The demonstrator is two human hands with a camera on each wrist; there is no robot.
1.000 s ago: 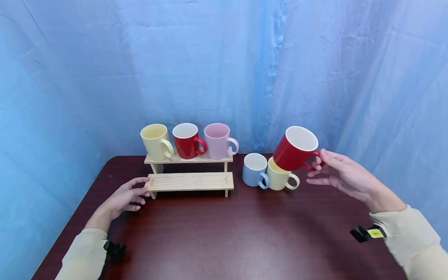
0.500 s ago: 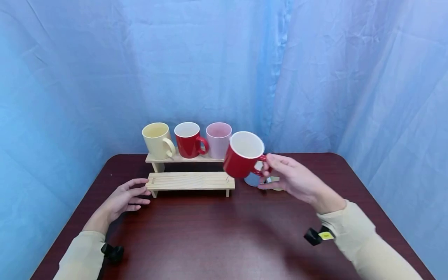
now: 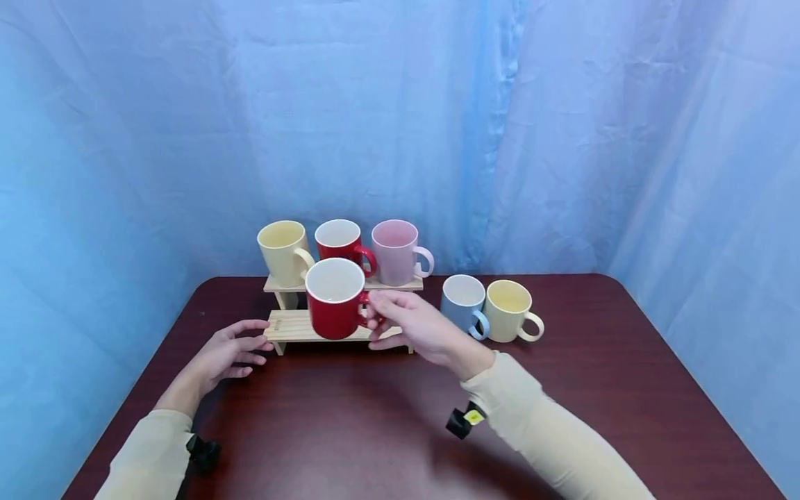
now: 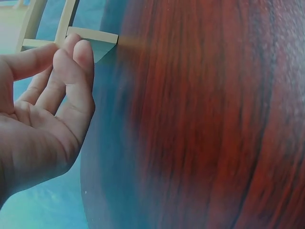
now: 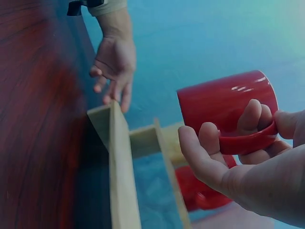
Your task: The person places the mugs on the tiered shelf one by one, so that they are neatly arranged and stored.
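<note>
In the head view, my right hand (image 3: 415, 323) grips the handle of a red mug (image 3: 336, 305) with a white inside. The mug is held upright in front of a two-tier wooden shelf (image 3: 289, 326), covering part of the lower board. My left hand (image 3: 225, 354) touches the left end of that lower board with loosely bent fingers. In the right wrist view, fingers pass through the mug's handle (image 5: 250, 143). On the upper board stand a pale yellow mug (image 3: 281, 257), a second red mug (image 3: 337, 239), partly hidden, and a pink mug (image 3: 395, 257).
Right of the shelf, a light blue mug (image 3: 461, 302) and another yellow mug (image 3: 507, 312) stand side by side on the dark reddish-brown table (image 3: 350, 430). Blue curtains (image 3: 375, 125) hang behind and at both sides.
The right hand has carried the red mug leftward from above the blue and yellow mugs to in front of the shelf, making it more upright. The left hand stays at the shelf's end.
</note>
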